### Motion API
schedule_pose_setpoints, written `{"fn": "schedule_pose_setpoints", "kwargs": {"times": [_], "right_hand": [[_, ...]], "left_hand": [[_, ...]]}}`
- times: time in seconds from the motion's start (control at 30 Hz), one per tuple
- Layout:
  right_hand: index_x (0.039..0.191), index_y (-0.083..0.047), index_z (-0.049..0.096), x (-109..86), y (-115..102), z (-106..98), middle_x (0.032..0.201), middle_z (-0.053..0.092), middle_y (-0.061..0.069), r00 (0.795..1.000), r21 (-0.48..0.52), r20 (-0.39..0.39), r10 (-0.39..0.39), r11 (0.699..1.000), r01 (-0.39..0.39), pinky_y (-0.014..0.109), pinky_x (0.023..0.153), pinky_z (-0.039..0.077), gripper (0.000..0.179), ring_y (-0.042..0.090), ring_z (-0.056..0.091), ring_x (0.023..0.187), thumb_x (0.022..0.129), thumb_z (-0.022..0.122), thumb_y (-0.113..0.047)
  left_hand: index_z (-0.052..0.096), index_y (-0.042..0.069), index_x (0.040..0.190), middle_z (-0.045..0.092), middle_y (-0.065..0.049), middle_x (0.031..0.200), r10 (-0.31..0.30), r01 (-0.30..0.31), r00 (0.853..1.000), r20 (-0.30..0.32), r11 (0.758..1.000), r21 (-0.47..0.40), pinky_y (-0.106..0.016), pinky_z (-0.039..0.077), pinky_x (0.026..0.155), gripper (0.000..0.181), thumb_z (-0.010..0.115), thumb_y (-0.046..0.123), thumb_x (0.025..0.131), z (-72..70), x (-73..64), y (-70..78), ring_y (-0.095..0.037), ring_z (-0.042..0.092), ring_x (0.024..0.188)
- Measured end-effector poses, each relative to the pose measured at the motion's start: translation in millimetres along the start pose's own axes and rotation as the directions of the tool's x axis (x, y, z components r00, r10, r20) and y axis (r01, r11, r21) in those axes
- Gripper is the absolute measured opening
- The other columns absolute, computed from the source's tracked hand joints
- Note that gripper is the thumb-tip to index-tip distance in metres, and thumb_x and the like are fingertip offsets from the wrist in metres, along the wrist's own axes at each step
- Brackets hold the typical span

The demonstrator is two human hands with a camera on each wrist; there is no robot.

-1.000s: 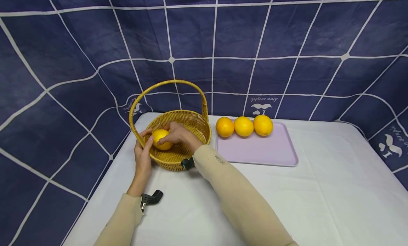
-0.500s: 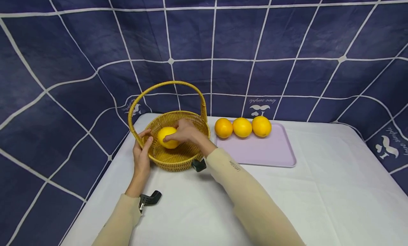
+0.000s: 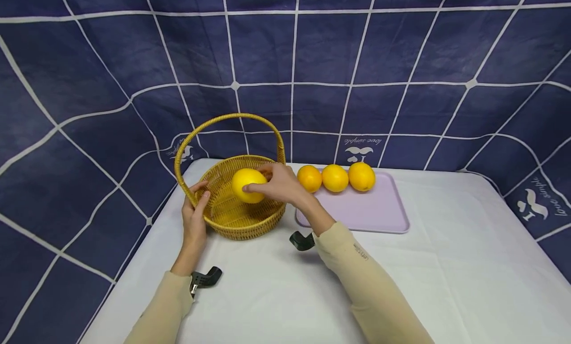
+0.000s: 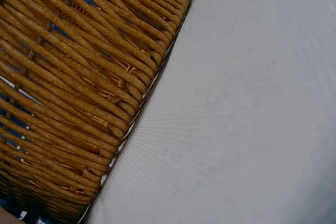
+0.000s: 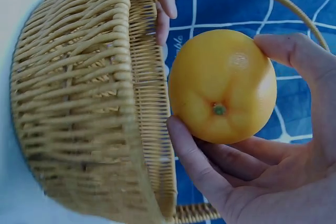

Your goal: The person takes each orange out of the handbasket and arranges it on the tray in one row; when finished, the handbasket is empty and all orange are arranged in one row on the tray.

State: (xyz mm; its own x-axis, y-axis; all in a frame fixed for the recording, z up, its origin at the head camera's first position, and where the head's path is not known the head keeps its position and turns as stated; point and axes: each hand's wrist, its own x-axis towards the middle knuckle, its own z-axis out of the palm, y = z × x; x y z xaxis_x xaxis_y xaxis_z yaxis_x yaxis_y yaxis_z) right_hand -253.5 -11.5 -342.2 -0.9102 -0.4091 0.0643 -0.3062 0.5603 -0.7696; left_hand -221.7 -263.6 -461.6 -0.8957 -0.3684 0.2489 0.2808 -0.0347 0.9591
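Observation:
My right hand [image 3: 285,185] holds an orange [image 3: 247,185] between thumb and fingers over the opening of a woven basket [image 3: 243,232] with a tall hoop handle. In the right wrist view the orange [image 5: 220,82] shows its green stem end, and it is apart from the basket's rim. My left hand [image 3: 194,225] grips the basket's left rim by the foot of the handle, thumb on the inner side. The left wrist view shows mostly the basket's slatted wall [image 4: 79,77]. No fruit shows on the visible part of the basket's floor.
A lilac tray [image 3: 370,210] lies right of the basket, with three oranges [image 3: 335,178] in a row along its back edge. A white cloth [image 3: 446,264] covers the table. Behind hangs a dark blue curtain [image 3: 330,46] with white grid lines.
My right hand has lifted the orange from low in the basket's left side and carried it up and to the right. The left hand keeps its place on the rim.

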Motion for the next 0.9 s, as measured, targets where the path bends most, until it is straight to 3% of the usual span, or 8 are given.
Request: {"fn": "schedule_pose_setpoints", "kwargs": {"times": [0.27, 0.57, 0.77, 0.9], "right_hand": [[0.139, -0.010, 0.066, -29.8, 11, -23, 0.130, 0.071, 0.005, 0.999, 0.109, -0.035, -0.001, 0.994, 0.005, 0.038, 0.098, 0.060, 0.069, 0.022, 0.071, 0.119, 0.084, 0.083, -0.049], [0.139, -0.010, 0.064, -60.5, 34, -60, 0.130, 0.073, 0.009, 0.995, 0.141, -0.089, 0.046, 0.990, -0.033, 0.043, 0.100, 0.060, 0.068, 0.024, 0.071, 0.122, 0.086, 0.084, -0.046], [0.139, -0.009, 0.063, -75.7, 60, -87, 0.124, 0.075, 0.012, 0.981, 0.168, -0.149, 0.126, 0.981, -0.100, 0.042, 0.095, 0.060, 0.067, 0.026, 0.072, 0.116, 0.086, 0.085, -0.044], [0.142, -0.007, 0.060, -86.7, 78, -102, 0.125, 0.075, 0.015, 0.961, 0.153, -0.214, 0.175, 0.978, -0.144, 0.039, 0.091, 0.060, 0.073, 0.028, 0.073, 0.114, 0.087, 0.084, -0.048]], "left_hand": [[0.056, 0.005, 0.146, 0.055, -0.008, 0.152, 0.024, -0.024, 1.000, 0.003, 1.000, -0.011, -0.019, 0.028, 0.122, 0.043, 0.060, 0.025, 0.107, -1.5, 0.1, -1.5, -0.015, 0.042, 0.147], [0.057, 0.007, 0.145, 0.056, -0.007, 0.151, 0.019, -0.019, 1.000, -0.005, 1.000, 0.020, -0.019, 0.028, 0.121, 0.042, 0.059, 0.025, 0.107, -2.3, -0.3, -2.5, -0.015, 0.043, 0.147], [0.058, 0.008, 0.145, 0.056, -0.006, 0.150, 0.027, -0.027, 1.000, -0.005, 0.999, 0.028, -0.022, 0.027, 0.123, 0.042, 0.060, 0.026, 0.107, -2.0, 1.7, -3.9, -0.015, 0.043, 0.147], [0.058, 0.006, 0.144, 0.057, -0.008, 0.150, 0.031, -0.031, 1.000, -0.006, 0.999, 0.013, -0.021, 0.027, 0.122, 0.042, 0.060, 0.024, 0.107, -2.1, 1.8, -3.5, -0.015, 0.044, 0.146]]}}
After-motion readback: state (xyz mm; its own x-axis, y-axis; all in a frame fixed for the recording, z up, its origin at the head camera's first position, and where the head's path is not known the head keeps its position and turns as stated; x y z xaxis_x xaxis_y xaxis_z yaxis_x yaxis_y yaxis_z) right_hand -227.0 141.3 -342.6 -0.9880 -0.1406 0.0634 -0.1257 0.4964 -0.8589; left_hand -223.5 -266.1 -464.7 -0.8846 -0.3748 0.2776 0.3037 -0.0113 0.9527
